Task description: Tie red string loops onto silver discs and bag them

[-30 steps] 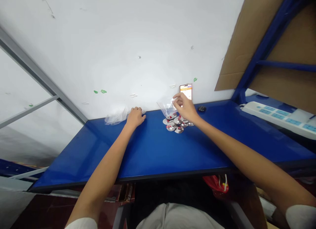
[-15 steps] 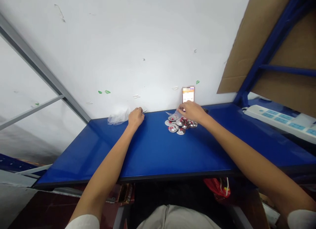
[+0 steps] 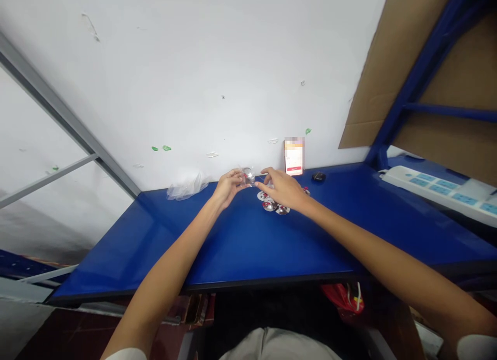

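Note:
My left hand (image 3: 230, 187) is closed on a small silver cymbal (image 3: 249, 175), a domed disc with a bit of red, which shows through clear plastic like a small bag. Just to its right is my right hand (image 3: 285, 188), thumb and forefinger apart at the plastic's right edge. Whether the thumb touches the plastic I cannot tell. Below and partly behind that hand, a pile of small cymbals (image 3: 269, 205) with red cords lies on the blue table (image 3: 240, 246).
Clear plastic bags (image 3: 188, 187) lie at the table's back left. A phone (image 3: 294, 161) leans on the wall behind the pile, with a black mouse-like object (image 3: 319, 177) to its right. A white power strip (image 3: 438, 186) runs along the right side.
My left hand has moved right and raised the cymbal, now within clear plastic. My right hand has come left off the pile, uncovering the phone and the black object.

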Demonstrator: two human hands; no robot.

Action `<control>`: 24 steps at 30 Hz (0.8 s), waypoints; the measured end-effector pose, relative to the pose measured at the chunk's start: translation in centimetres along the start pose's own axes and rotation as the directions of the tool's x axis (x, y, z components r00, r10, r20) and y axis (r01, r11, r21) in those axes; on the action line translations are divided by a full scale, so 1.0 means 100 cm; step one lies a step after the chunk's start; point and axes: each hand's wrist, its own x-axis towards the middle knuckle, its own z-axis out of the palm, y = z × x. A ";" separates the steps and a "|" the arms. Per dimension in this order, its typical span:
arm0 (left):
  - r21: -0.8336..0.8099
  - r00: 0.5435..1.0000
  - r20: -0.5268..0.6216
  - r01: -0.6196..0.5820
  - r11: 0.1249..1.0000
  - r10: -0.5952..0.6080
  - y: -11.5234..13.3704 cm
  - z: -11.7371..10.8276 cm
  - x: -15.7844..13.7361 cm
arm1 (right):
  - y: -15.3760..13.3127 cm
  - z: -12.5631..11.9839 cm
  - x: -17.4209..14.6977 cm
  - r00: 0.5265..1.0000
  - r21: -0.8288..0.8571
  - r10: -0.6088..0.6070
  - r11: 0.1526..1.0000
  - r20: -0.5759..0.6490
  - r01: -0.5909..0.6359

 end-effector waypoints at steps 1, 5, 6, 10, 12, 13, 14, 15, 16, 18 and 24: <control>-0.046 0.999 0.035 0.001 0.999 0.000 0.001 0.006 -0.002 | -0.002 0.001 -0.001 1.000 0.045 0.023 0.999 0.021 -0.024; -0.052 0.994 0.103 0.034 0.998 -0.028 -0.001 0.026 -0.011 | -0.005 0.001 0.000 0.999 0.173 0.021 0.985 0.045 -0.029; -0.021 0.995 0.096 0.025 0.999 -0.023 -0.002 0.029 -0.013 | -0.005 0.000 0.001 0.999 0.186 0.010 0.982 0.043 -0.017; 0.011 0.992 0.117 0.038 0.999 -0.039 -0.004 0.031 -0.015 | -0.001 -0.006 0.006 0.999 0.242 -0.018 0.970 0.049 0.006; -0.039 0.987 0.144 0.077 0.996 -0.071 -0.003 0.027 -0.013 | 0.000 -0.011 0.007 1.000 0.247 -0.014 0.969 0.016 0.009; -0.067 0.985 0.154 0.093 0.993 -0.082 -0.003 0.025 -0.012 | 0.000 -0.014 0.008 1.000 0.236 -0.009 0.972 -0.008 0.010; -0.093 0.983 0.158 0.104 0.990 -0.088 -0.003 0.023 -0.012 | 0.000 -0.017 0.008 0.999 0.216 -0.008 0.976 -0.035 0.016; -0.112 0.983 0.156 0.113 0.987 -0.095 -0.004 0.022 -0.011 | 0.000 -0.020 0.009 0.998 0.184 -0.016 0.983 -0.060 0.027; -0.121 0.984 0.143 0.122 0.985 -0.104 -0.006 0.021 -0.010 | 0.000 -0.022 0.009 0.996 0.140 -0.032 0.989 -0.081 0.043; -0.123 0.988 0.077 0.141 0.982 -0.132 -0.012 0.021 -0.009 | -0.002 -0.026 0.008 0.993 0.028 -0.077 0.996 -0.095 0.080; -0.186 0.951 0.044 0.310 0.932 -0.307 -0.028 0.027 -0.010 | -0.006 -0.022 0.007 0.988 0.038 -0.152 0.988 -0.013 0.152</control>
